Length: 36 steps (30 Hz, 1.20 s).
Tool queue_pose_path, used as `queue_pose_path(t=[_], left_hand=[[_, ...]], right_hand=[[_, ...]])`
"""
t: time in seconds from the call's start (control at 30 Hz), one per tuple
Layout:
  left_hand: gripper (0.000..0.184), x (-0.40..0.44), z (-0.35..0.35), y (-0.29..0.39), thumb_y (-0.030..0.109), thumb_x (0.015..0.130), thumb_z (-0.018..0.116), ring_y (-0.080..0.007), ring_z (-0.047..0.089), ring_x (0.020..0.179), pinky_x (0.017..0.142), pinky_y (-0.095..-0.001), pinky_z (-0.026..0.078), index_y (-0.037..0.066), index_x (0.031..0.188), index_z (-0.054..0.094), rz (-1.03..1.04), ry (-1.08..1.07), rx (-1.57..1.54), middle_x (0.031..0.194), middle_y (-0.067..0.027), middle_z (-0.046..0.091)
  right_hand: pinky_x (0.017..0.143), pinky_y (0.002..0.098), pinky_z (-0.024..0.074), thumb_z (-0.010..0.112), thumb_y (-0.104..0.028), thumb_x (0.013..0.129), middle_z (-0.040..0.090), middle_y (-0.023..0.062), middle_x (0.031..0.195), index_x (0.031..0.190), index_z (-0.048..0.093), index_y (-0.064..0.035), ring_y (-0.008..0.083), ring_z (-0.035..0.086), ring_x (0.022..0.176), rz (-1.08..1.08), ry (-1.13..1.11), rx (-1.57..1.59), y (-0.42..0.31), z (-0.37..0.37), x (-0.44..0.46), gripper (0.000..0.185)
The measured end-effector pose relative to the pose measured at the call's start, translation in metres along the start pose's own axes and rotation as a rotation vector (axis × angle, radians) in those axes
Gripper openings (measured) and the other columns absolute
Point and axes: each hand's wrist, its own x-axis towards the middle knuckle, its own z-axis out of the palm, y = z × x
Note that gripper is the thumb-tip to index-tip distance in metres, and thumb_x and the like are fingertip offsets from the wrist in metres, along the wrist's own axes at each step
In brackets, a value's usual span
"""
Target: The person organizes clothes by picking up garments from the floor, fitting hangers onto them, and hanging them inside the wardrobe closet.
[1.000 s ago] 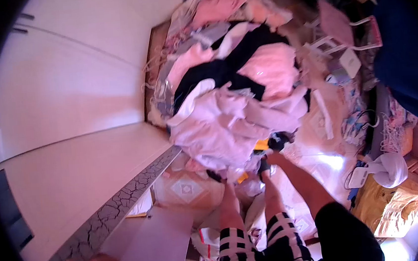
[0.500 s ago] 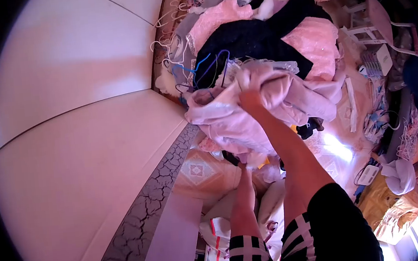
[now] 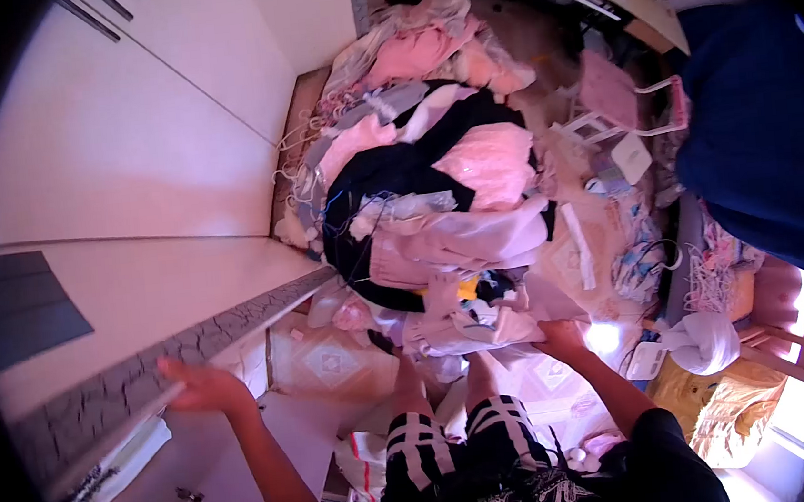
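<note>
My right hand (image 3: pixel 561 337) is closed on the edge of a pale pink garment (image 3: pixel 471 333), just in front of my feet. The garment is bunched up, and its exact kind cannot be made out. To the left, my left hand (image 3: pixel 205 385) has its fingers stretched out beside the cracked-pattern grey edge (image 3: pixel 145 379) of a white cabinet. Whether the fingertips touch that edge is unclear. Beyond the right hand rises a heap of clothes, with a pale pink cloth (image 3: pixel 478 240), a black garment (image 3: pixel 366 173) and a pink lacy garment (image 3: pixel 490 162).
White cabinet doors (image 3: pixel 127 170) run along the left, and white hangers (image 3: pixel 289 160) stick out of the heap. A pink and white chair (image 3: pixel 608 89) stands at the far right. On the floor lie a white strip (image 3: pixel 577 245) and a white scale (image 3: pixel 646 361).
My view has pulled back. My right hand has come from the pale pink cloth on the heap to the garment near my feet. My left hand has come into view at the cabinet.
</note>
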Motion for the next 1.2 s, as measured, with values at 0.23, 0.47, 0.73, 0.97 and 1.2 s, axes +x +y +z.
queue_pose_path(t=[0.23,0.47,0.73,0.97,1.2], left_hand=[[0.055,0.000,-0.035,0.037,0.027,0.099,0.053,-0.0284,0.047,0.121,0.104,-0.0400,0.034,-0.012,0.133,0.033,0.065,-0.552,-0.069,0.131,-0.0255,0.046],[0.030,-0.248,-0.177,0.132,0.029,0.098,0.048,-0.0149,0.057,0.093,0.079,-0.0331,0.049,0.004,0.109,0.060,-0.888,-1.556,-0.371,0.099,-0.0045,0.060],[0.035,-0.285,-0.168,0.209,0.021,0.089,0.063,-0.0151,0.059,0.092,0.073,-0.0305,0.049,-0.002,0.115,0.056,-0.886,-1.247,-0.509,0.106,-0.0088,0.062],[0.031,-0.174,-0.184,0.188,0.016,0.095,0.053,-0.0165,0.060,0.097,0.088,-0.0296,0.046,0.001,0.122,0.057,-0.312,-1.323,-0.456,0.108,-0.0069,0.064],[0.036,-0.079,-0.231,0.268,0.024,0.099,0.049,-0.0179,0.062,0.086,0.079,-0.0330,0.047,-0.005,0.119,0.057,0.047,-1.256,-0.181,0.092,-0.0140,0.068]], right_hand=[[0.059,0.0398,0.0496,0.074,-0.017,0.058,0.061,0.0071,0.067,0.076,0.062,-0.0108,0.0274,0.063,0.065,-0.267,0.432,-0.111,0.021,-0.121,-0.143,0.023],[0.060,0.0428,0.0485,0.074,-0.021,0.064,0.061,0.0112,0.069,0.077,0.059,-0.0068,0.0332,0.062,0.066,-0.163,0.556,0.063,-0.055,-0.173,-0.188,0.024],[0.067,0.0474,0.0487,0.071,-0.025,0.078,0.062,0.0195,0.076,0.088,0.059,-0.0002,0.0366,0.063,0.075,-0.503,0.582,0.544,-0.135,-0.124,-0.187,0.030],[0.065,0.0303,0.0506,0.059,-0.013,0.091,0.067,0.0107,0.083,0.104,0.064,0.0000,0.0186,0.065,0.072,-0.714,0.270,0.872,-0.167,-0.229,-0.208,0.019],[0.072,0.0315,0.0472,0.065,-0.002,0.081,0.052,0.0086,0.098,0.119,0.055,-0.0071,0.0207,0.054,0.086,-1.044,0.590,0.792,-0.241,-0.267,-0.165,0.040]])
